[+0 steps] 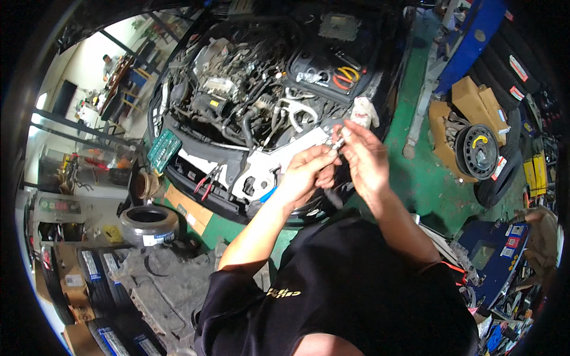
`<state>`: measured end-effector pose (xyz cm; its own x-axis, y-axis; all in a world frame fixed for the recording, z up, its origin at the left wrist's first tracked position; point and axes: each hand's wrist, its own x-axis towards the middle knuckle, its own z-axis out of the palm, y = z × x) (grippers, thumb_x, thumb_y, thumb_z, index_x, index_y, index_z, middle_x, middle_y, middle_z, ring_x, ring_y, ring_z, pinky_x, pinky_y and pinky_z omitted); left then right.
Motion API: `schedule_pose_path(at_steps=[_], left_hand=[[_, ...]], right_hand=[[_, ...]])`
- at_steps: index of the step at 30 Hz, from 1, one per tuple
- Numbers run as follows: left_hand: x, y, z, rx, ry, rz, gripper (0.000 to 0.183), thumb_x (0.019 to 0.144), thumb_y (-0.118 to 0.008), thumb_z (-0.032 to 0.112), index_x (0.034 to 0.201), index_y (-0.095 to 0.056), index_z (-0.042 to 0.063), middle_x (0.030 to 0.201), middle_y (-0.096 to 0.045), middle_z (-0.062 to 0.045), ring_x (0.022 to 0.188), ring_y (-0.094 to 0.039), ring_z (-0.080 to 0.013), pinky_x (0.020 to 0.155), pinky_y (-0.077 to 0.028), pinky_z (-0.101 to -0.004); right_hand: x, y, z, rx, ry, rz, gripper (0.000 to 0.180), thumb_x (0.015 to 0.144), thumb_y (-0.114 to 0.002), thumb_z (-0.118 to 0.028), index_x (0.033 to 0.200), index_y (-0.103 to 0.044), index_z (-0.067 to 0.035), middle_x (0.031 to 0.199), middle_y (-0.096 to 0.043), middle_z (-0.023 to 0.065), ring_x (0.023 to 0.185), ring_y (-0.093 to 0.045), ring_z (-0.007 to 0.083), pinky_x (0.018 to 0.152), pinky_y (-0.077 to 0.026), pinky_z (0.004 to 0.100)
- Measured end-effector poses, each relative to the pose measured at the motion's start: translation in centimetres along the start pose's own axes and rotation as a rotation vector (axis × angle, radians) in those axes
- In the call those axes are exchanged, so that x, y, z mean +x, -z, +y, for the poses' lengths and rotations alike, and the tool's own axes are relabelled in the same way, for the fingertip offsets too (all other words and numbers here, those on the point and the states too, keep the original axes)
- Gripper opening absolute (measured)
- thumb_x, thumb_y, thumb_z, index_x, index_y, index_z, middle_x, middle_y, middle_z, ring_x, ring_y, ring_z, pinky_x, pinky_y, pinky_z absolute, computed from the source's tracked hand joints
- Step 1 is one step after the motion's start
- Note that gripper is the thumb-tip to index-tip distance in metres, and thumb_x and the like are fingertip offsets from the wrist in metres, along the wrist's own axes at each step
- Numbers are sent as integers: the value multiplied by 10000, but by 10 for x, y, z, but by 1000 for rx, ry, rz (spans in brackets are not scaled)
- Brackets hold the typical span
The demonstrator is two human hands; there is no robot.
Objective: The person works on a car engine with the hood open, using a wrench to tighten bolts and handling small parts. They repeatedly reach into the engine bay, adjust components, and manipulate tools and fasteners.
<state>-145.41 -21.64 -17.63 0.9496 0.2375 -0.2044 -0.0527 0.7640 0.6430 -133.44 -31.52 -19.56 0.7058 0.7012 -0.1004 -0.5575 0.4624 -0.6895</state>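
Note:
Both hands meet in front of my chest, above the front right edge of an open car engine bay (249, 93). My left hand (311, 169) pinches a small metal fitting (337, 144), possibly a socket, between thumb and fingers. Around the fitting's upper end are the fingertips of my right hand (363, 153), slightly blurred. The exact shape of the piece is partly hidden by the fingers. Just beyond the right hand lies a white work glove (363, 113) on the car's edge.
Pliers with orange and yellow handles (346, 78) rest on a black engine cover. Red-handled pliers (208, 182) and a green socket case (164, 150) lie along the car's front. A tyre (149, 222) stands left, a wheel rim (477, 151) right, near a blue lift post (472, 44).

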Motion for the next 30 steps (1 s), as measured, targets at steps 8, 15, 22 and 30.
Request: schedule_pose_path(at_steps=[8, 15, 22, 30], left_hand=[[3, -14, 2, 1396, -779, 373, 189, 878, -748, 152, 909, -630, 8, 754, -641, -13, 689, -603, -118, 618, -477, -290], [10, -24, 9, 668, -268, 303, 160, 960, -664, 167, 948, -667, 7, 668, -586, 13, 581, -476, -46, 551, -373, -201], [15, -36, 24, 1005, -386, 397, 187, 940, -669, 118, 803, -627, -2, 593, -589, -21, 516, -555, -70, 478, -415, -239], [0, 12, -33, 963, -448, 340, 237, 913, -716, 236, 979, -672, 12, 830, -698, -35, 801, -643, -113, 735, -504, -286]], right_hand=[[5, 1, 1, -90, 64, 6, 296, 931, -666, -25, 1214, -627, 50, 1120, -699, 151, 1008, -679, 205, 898, -550, 316], [12, -10, -15, -70, 142, -32, 322, 901, -708, -26, 1206, -639, 52, 1123, -701, 160, 1005, -682, 190, 892, -551, 302], [13, -5, -14, -106, 127, 41, 334, 917, -691, -42, 1230, -618, 48, 1110, -697, 146, 1013, -677, 204, 857, -560, 320], [2, 52, 23, -327, 144, 1, 358, 997, -605, -206, 1289, -564, -4, 1129, -675, 134, 985, -651, 175, 865, -527, 286]])
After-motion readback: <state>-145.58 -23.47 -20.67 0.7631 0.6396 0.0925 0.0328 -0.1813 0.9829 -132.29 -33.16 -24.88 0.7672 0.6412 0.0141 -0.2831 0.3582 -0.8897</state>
